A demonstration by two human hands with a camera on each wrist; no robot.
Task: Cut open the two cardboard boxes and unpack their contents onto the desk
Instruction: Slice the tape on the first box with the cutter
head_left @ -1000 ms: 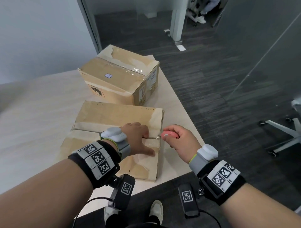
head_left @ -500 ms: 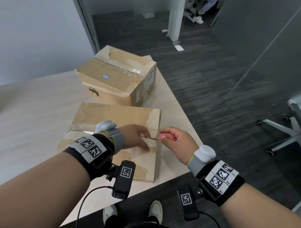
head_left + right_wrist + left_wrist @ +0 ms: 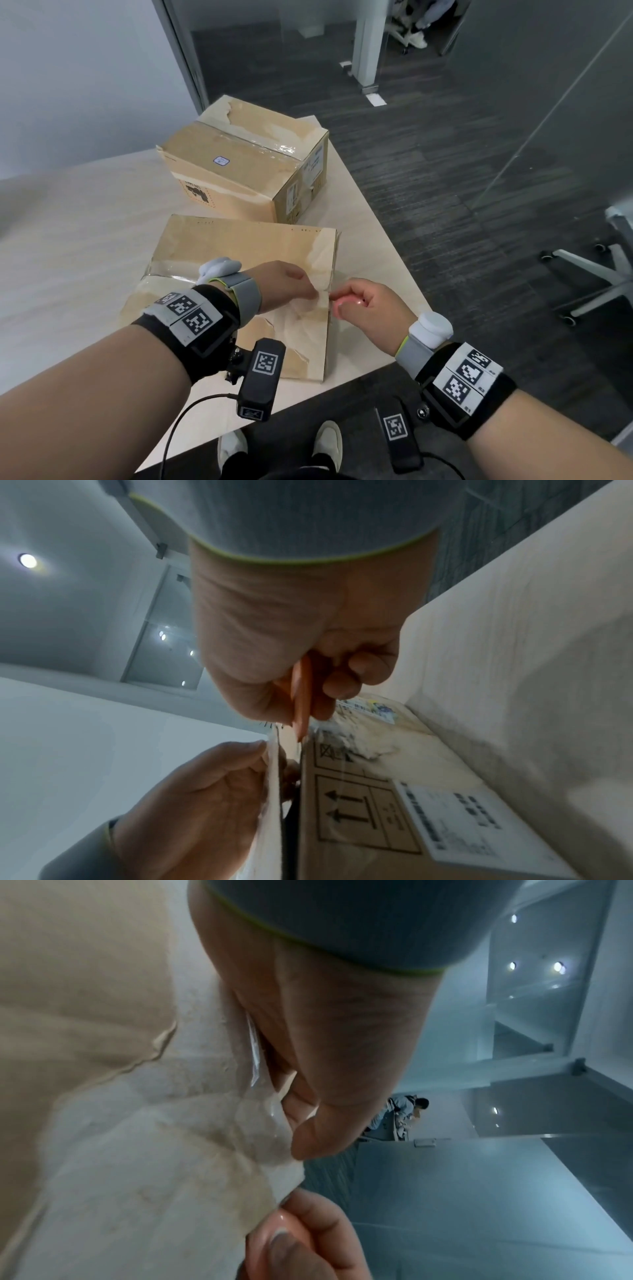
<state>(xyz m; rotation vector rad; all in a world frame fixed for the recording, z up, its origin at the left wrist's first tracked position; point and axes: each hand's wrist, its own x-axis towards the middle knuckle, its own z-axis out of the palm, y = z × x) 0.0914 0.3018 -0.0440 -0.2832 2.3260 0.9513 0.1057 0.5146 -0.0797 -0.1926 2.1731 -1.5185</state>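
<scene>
A flat cardboard box [image 3: 239, 246] lies near me on the desk, its top seam covered with clear tape. My left hand [image 3: 308, 291] is at the seam's right end. In the right wrist view its thumb and fingers [image 3: 240, 753] pinch the top flap's edge [image 3: 272, 791], raised a little off the box side. My right hand [image 3: 346, 294] grips a pink cutter [image 3: 352, 303] just off the box's right edge. The cutter's tip [image 3: 301, 734] points into the gap at the flap. A taller taped cardboard box [image 3: 239, 161] stands behind, closed.
The light wooden desk [image 3: 68, 257] reaches left; its angled right edge [image 3: 394, 260] runs close beside the near box. Past that edge is dark floor with an office chair base [image 3: 589, 284]. A glass wall stands beyond the desk.
My left hand went from pressing flat on the box top to pinching the flap edge at the seam's right end. The right hand with the cutter stayed at the box's right edge.
</scene>
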